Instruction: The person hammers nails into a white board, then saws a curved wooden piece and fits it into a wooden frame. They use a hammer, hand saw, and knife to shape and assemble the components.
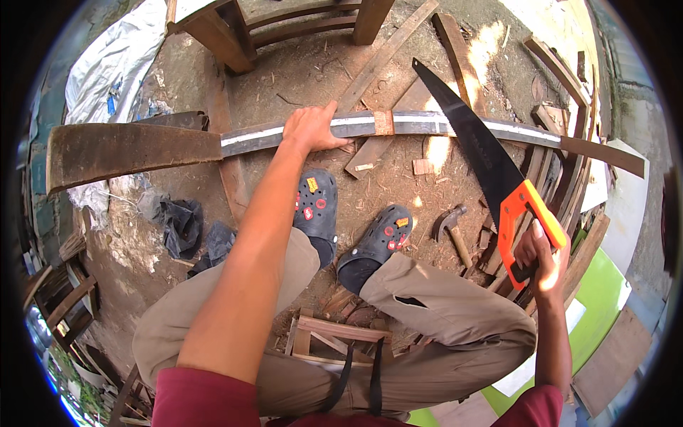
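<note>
Gripping the orange handle of a handsaw point(477, 142), the right hand point(538, 255) is curled firmly round it, while the left hand point(309, 129) clasps a long curved beam point(263, 139) from above, its thumb along the near side. The beam runs crosswise in front of the person, beyond the shoes point(318, 206), its grey face striped white and broken by a bare wood patch right of the left hand; the blade crosses over its right half. Below lies a rough, dusty floor point(284, 78) strewn with shavings and offcuts, dappled with sunlight at the right. A hammer point(448, 219) lies near the right shoe, and a low wooden frame point(341, 331) sits between the trousered legs. Farther out come piled planks point(576, 181) and a bright green panel point(597, 299) on the right, crumpled black plastic point(181, 224) and white sheeting point(114, 64) on the left, and wooden furniture point(370, 21) cut off by the top edge. Part of the left hand's grip is hidden beneath its own back, what supports the beam is hard to make out, and whether the teeth touch it cannot be told. Clutter at the lower left blurs into the dark rim.
</note>
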Demonstrator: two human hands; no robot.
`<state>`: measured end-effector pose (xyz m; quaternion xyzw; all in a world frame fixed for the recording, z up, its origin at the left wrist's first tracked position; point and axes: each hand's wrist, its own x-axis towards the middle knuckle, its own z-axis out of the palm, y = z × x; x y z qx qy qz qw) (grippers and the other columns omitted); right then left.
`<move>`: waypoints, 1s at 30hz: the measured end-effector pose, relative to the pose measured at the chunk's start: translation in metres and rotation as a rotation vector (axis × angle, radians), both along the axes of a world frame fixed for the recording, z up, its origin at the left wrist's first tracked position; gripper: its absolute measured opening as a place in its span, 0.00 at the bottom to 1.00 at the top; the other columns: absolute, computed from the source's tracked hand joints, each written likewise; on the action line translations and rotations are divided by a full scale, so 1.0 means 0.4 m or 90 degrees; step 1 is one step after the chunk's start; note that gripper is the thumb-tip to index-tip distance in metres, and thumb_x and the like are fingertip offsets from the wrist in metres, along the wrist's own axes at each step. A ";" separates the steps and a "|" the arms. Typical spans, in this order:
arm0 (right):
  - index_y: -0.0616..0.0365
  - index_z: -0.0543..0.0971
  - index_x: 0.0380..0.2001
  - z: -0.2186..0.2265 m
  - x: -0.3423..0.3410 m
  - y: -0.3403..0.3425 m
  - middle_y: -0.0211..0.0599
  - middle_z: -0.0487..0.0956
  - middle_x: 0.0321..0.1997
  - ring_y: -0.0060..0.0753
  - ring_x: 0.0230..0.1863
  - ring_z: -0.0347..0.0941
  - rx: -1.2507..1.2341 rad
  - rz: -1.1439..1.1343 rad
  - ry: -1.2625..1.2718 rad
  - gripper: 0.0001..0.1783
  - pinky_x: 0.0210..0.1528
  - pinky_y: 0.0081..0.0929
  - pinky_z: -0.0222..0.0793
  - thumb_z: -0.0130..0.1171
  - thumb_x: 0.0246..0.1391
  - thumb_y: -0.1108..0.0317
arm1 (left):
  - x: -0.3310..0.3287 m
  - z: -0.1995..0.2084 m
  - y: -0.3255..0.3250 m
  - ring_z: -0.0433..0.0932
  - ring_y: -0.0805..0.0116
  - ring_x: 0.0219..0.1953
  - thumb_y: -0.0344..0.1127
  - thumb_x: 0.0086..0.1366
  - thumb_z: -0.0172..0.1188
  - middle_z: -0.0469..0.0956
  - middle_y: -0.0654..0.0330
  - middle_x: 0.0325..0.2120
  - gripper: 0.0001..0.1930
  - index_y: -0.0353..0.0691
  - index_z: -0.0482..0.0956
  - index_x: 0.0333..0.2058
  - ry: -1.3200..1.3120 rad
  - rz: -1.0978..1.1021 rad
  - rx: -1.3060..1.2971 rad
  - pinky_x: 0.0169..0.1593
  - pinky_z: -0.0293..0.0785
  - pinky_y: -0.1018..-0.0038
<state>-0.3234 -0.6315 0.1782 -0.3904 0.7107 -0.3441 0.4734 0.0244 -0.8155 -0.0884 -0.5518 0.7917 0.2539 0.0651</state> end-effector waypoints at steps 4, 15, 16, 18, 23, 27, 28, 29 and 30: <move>0.61 0.74 0.34 -0.137 0.152 0.065 0.19 0.60 0.16 0.15 0.15 0.54 -0.125 -0.214 -0.203 0.13 0.19 0.21 0.54 0.57 0.70 0.63 | 0.013 -0.004 0.002 0.84 0.45 0.47 0.66 0.44 0.75 0.85 0.47 0.40 0.42 0.42 0.76 0.50 0.030 0.022 -0.014 0.52 0.79 0.53; 0.63 0.78 0.28 -0.467 0.354 0.197 0.27 0.75 0.19 0.14 0.22 0.68 -0.152 -0.168 0.099 0.12 0.25 0.21 0.64 0.64 0.64 0.67 | -0.001 -0.022 0.009 0.80 0.49 0.54 0.68 0.46 0.73 0.83 0.50 0.47 0.44 0.43 0.75 0.54 -0.026 0.028 -0.022 0.59 0.72 0.57; 0.64 0.77 0.28 -0.495 0.347 0.192 0.27 0.74 0.17 0.14 0.20 0.66 -0.187 -0.157 0.134 0.12 0.23 0.22 0.62 0.65 0.63 0.68 | -0.007 -0.020 0.022 0.80 0.49 0.54 0.69 0.46 0.73 0.83 0.50 0.47 0.44 0.43 0.75 0.54 -0.028 0.026 -0.006 0.59 0.72 0.57; 0.64 0.78 0.28 -0.495 0.338 0.184 0.29 0.73 0.18 0.13 0.22 0.65 -0.129 -0.126 0.121 0.12 0.24 0.22 0.62 0.65 0.63 0.68 | 0.001 -0.013 0.015 0.79 0.50 0.55 0.69 0.46 0.72 0.82 0.50 0.48 0.44 0.43 0.75 0.54 -0.041 0.031 0.005 0.59 0.72 0.57; 0.64 0.79 0.31 -0.497 0.340 0.173 0.25 0.70 0.19 0.12 0.23 0.63 -0.082 -0.099 0.036 0.09 0.24 0.21 0.61 0.64 0.64 0.69 | -0.007 -0.024 0.031 0.80 0.50 0.54 0.70 0.47 0.71 0.83 0.50 0.48 0.45 0.43 0.75 0.55 -0.034 0.012 -0.040 0.59 0.73 0.57; 0.64 0.80 0.28 -0.488 0.350 0.165 0.22 0.69 0.17 0.14 0.21 0.64 -0.046 -0.087 0.020 0.13 0.23 0.21 0.61 0.62 0.66 0.67 | -0.007 -0.024 0.025 0.80 0.50 0.53 0.70 0.48 0.70 0.83 0.50 0.47 0.43 0.42 0.76 0.53 -0.042 0.007 -0.044 0.58 0.74 0.57; 0.64 0.79 0.26 -0.473 0.350 0.162 0.23 0.70 0.17 0.15 0.20 0.67 -0.031 -0.083 0.033 0.16 0.22 0.22 0.62 0.62 0.66 0.65 | 0.000 -0.029 0.026 0.80 0.50 0.54 0.70 0.48 0.70 0.83 0.50 0.47 0.42 0.42 0.77 0.52 -0.035 0.009 -0.050 0.58 0.74 0.58; 0.67 0.81 0.30 -0.426 0.360 0.135 0.25 0.73 0.18 0.15 0.20 0.72 0.000 -0.077 0.036 0.10 0.21 0.22 0.66 0.60 0.64 0.71 | 0.005 -0.033 0.015 0.83 0.45 0.46 0.71 0.46 0.71 0.84 0.46 0.41 0.42 0.42 0.80 0.48 0.013 0.000 -0.119 0.51 0.78 0.54; 0.67 0.80 0.29 -0.437 0.358 0.137 0.27 0.74 0.18 0.17 0.20 0.74 -0.038 -0.074 0.053 0.10 0.21 0.22 0.67 0.60 0.63 0.72 | 0.005 -0.038 0.017 0.83 0.46 0.46 0.71 0.45 0.71 0.84 0.47 0.42 0.42 0.42 0.80 0.49 0.004 0.006 -0.109 0.51 0.78 0.55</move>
